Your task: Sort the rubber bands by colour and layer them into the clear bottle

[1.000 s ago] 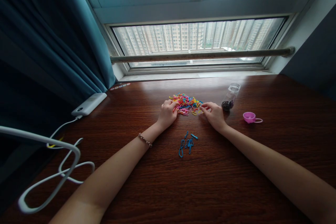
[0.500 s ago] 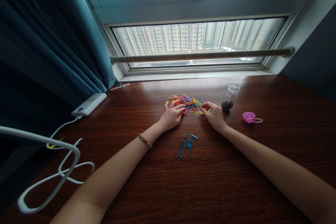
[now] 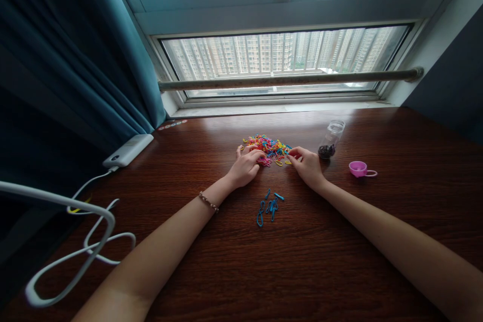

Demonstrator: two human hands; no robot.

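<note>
Two hands of mine meet the pile of colored bands (image 3: 269, 147) from either side. My left hand (image 3: 244, 166) lies at the pile's near left edge, fingers spread loosely and touching the bands. My right hand (image 3: 307, 166) is at the right edge, thumb and forefinger nearly together in a narrow pinch; I cannot tell whether a band is between them. Nearer me on the surface (image 3: 302, 261), between my forearms, lies a small group of blue bands (image 3: 271, 206), apart from both hands. A clear jar (image 3: 332, 140) stands just beyond my right hand.
</note>
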